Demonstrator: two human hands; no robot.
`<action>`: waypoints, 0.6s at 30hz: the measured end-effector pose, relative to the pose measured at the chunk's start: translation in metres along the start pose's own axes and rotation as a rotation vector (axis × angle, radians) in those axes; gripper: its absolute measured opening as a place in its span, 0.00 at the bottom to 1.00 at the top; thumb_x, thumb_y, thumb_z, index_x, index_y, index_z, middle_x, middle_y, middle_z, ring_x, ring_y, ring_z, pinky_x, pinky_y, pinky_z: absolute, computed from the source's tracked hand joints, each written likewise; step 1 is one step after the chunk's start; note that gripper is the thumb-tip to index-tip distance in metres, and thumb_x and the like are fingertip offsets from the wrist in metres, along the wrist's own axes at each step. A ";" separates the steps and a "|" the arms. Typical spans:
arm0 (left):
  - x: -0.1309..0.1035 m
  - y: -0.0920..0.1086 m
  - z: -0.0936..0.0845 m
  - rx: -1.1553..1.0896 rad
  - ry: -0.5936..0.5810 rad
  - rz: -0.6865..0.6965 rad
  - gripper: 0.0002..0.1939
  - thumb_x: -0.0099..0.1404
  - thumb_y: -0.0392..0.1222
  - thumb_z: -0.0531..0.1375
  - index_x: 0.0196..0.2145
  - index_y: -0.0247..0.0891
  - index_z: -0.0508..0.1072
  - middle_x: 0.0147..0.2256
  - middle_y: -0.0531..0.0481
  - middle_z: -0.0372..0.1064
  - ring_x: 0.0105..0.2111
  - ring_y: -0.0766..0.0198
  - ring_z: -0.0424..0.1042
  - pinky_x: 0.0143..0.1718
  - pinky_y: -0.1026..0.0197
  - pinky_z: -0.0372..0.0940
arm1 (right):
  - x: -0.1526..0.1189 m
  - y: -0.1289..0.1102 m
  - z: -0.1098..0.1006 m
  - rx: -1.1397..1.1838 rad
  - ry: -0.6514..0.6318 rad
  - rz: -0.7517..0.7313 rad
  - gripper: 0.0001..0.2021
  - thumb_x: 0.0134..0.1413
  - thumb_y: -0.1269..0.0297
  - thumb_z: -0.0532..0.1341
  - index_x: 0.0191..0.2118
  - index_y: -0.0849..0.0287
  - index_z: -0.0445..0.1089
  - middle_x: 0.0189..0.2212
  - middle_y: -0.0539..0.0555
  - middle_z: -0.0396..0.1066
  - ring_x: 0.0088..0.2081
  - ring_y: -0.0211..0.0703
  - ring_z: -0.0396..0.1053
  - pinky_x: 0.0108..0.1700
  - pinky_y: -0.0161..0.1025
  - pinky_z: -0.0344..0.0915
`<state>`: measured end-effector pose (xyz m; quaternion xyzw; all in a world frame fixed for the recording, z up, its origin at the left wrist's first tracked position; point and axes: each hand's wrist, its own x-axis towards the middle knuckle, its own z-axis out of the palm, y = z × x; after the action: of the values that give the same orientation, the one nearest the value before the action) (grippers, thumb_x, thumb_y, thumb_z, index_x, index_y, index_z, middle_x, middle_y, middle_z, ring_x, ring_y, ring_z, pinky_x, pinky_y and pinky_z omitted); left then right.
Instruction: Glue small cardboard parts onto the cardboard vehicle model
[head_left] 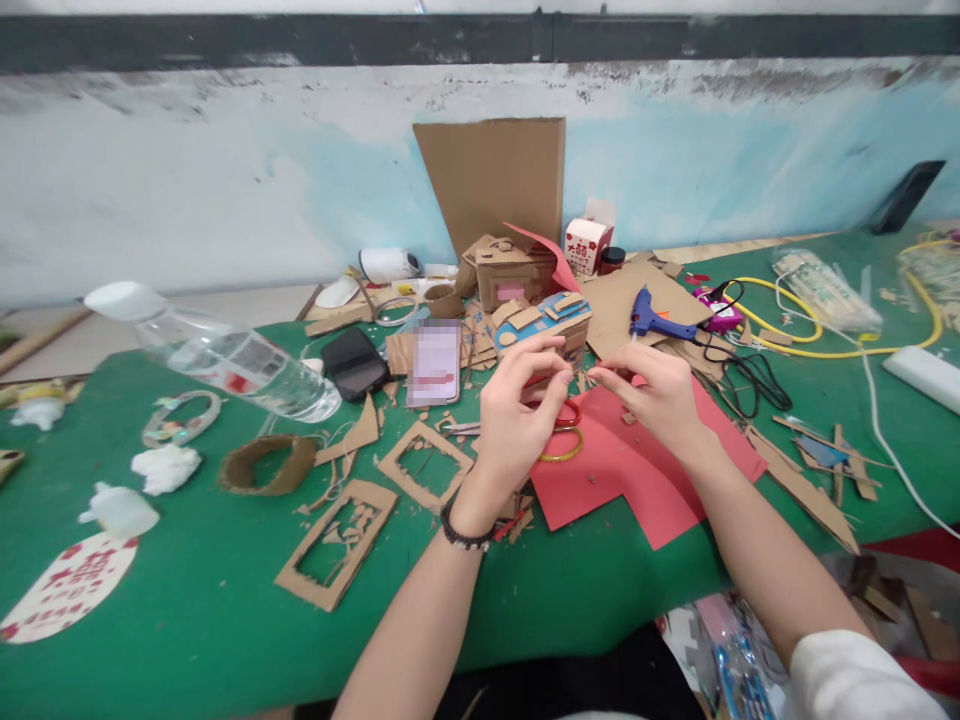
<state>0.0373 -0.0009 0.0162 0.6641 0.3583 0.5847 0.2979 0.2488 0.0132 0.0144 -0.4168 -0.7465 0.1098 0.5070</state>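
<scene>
Above the red paper (664, 495), my left hand (517, 405) is closed, its thumb and index fingertips pressed together. My right hand (656, 390) faces it across a small gap, also pinched. Whatever either pinch holds is too small or hidden to make out. Partly behind my left hand lie scissors (561, 457) with red and yellow handle loops. Beyond my right hand a blue hot glue gun (660, 320) rests on a flat cardboard sheet (611, 305). A small cardboard box with blue on top (536, 318) stands behind my left hand.
Left of my hands lie cardboard frames (337, 545), a cardboard ring (266, 465), two phones (356, 362) and a tilted water bottle (217, 355). Cardboard scraps (806, 490), a black cord (757, 385) and a yellow cable (817, 350) are on the right. A cardboard panel (499, 180) leans on the wall.
</scene>
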 end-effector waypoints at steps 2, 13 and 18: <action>-0.001 -0.001 0.002 -0.073 0.016 -0.071 0.10 0.77 0.48 0.66 0.45 0.40 0.80 0.62 0.38 0.76 0.50 0.55 0.84 0.38 0.62 0.82 | 0.000 0.000 0.000 -0.005 0.008 0.008 0.20 0.70 0.41 0.68 0.34 0.51 0.81 0.30 0.54 0.81 0.29 0.44 0.72 0.35 0.43 0.66; 0.001 0.005 0.005 -0.430 -0.071 -0.270 0.21 0.75 0.54 0.69 0.61 0.47 0.78 0.65 0.39 0.76 0.50 0.50 0.87 0.40 0.56 0.87 | -0.005 -0.001 0.006 0.013 0.044 -0.030 0.09 0.74 0.52 0.67 0.51 0.49 0.80 0.39 0.53 0.83 0.29 0.40 0.74 0.36 0.42 0.71; 0.001 0.001 0.008 -0.448 -0.078 -0.279 0.31 0.72 0.52 0.72 0.68 0.47 0.71 0.62 0.38 0.79 0.45 0.52 0.88 0.38 0.57 0.86 | -0.009 -0.002 0.009 0.057 0.020 -0.054 0.16 0.72 0.54 0.69 0.61 0.44 0.78 0.54 0.56 0.80 0.35 0.43 0.77 0.40 0.44 0.77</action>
<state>0.0454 -0.0010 0.0167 0.5480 0.2963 0.5766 0.5286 0.2411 0.0077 0.0050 -0.3830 -0.7489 0.1130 0.5288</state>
